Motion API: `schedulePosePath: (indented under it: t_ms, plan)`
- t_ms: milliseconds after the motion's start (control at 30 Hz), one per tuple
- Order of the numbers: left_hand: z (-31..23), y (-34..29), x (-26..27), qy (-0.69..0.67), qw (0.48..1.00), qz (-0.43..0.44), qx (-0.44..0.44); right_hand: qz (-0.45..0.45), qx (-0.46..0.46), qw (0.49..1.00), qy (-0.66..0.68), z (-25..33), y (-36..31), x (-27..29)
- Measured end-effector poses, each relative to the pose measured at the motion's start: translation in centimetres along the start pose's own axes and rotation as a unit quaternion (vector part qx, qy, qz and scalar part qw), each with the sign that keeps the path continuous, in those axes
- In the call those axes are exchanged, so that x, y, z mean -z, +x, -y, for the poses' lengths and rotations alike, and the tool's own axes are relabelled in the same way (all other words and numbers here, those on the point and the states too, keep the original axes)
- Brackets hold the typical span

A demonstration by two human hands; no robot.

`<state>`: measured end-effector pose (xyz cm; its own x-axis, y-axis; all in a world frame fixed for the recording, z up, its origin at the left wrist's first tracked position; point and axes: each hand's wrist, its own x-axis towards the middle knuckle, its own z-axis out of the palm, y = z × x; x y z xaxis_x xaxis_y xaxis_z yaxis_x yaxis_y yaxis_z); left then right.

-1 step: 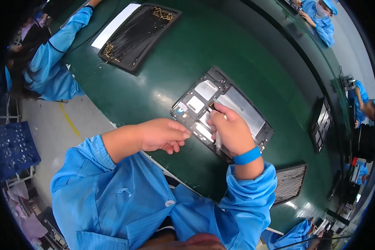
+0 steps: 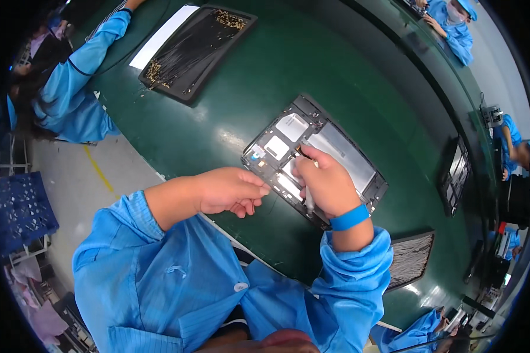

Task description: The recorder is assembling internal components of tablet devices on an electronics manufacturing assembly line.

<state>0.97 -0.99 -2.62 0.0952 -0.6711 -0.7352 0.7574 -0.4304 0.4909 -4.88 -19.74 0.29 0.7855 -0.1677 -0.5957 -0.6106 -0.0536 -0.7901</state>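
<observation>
The right hand was closed around a pale stick-like tool, above the open tablet-like gadget. The left hand was half curled, its thumb and first finger close together by the gadget's near edge; I couldn't tell if they pinched anything.

The gadget lay slanted on the green table, in front of the person. If the tool slipped or pushed too hard, it could have scratched the smooth grey panel or hurt a tiny part. A bump from the left hand could have made the gadget slide, since the table looked slick.

The gadget was a flat, dark box with shiny, squarish patches. Farther off, a black tray held thin, bendy black wires with gold-coloured bits. Another tray, near the right sleeve, held many thin, pale strands.
</observation>
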Motion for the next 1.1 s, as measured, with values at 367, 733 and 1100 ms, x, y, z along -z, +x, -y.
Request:
schedulePosePath:
  t_ms: [367, 733, 1100]
  plan:
    - [-1.1, 0.1, -0.9, 0.016, 1.0, -0.011, 0.021, -0.047, 0.114, 0.987, -0.103, -0.8, 0.5, 0.5]
    - [-0.8, 0.9, 2.0, -0.12, 0.985, 0.121, 0.018, -0.643, -0.163, 0.745, -0.074, -14.4, -18.5, 11.6]
    - [-0.5, 1.2, 1.9, -0.095, 0.986, 0.137, -0.001, -0.591, -0.199, 0.725, -0.292, -14.3, -17.9, 6.6]
